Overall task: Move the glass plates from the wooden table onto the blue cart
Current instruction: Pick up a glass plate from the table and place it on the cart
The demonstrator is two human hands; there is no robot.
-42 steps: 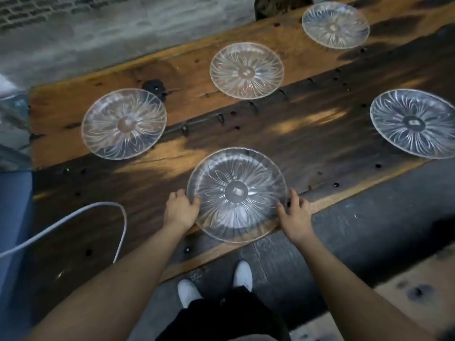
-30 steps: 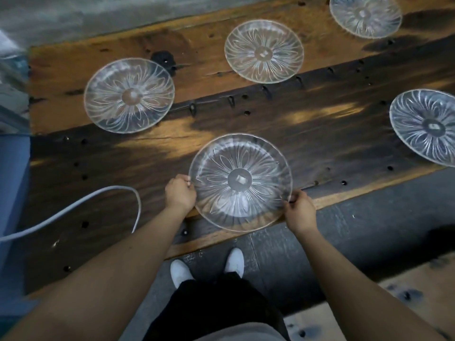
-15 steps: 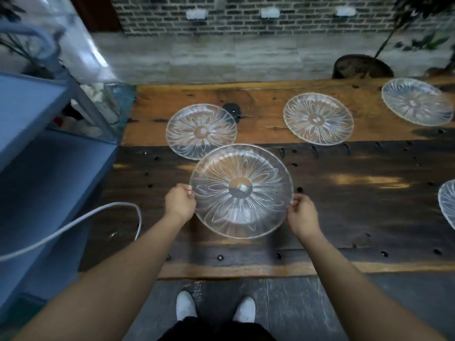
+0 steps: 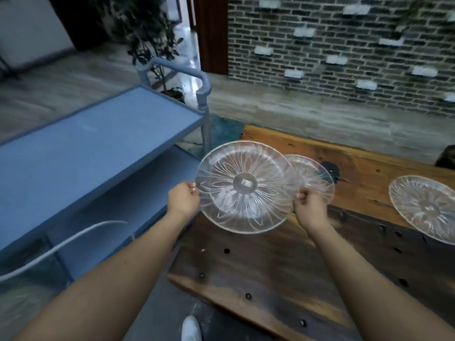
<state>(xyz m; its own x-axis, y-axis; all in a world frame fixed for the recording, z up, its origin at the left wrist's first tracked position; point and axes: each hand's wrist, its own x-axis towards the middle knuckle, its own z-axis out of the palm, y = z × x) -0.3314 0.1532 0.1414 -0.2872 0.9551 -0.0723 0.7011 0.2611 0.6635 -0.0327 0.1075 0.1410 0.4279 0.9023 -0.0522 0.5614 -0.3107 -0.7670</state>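
Note:
A clear glass plate with a flower pattern is held in the air, above the left end of the wooden table. My left hand grips its left rim and my right hand grips its right rim. A second glass plate lies on the table right behind it, partly covered by it. A third glass plate lies further right, cut by the frame edge. The blue cart stands left of the table, its top shelf bare.
The cart has a tubular handle at its far end and a lower shelf. A white cable hangs across the cart's front. A brick wall and a potted plant stand beyond. My white shoe is on the floor.
The plate was gripped at both rims, lifted off the table's near edge and carried left toward the cart. My view swung left and up, bringing the cart's top shelf into sight.

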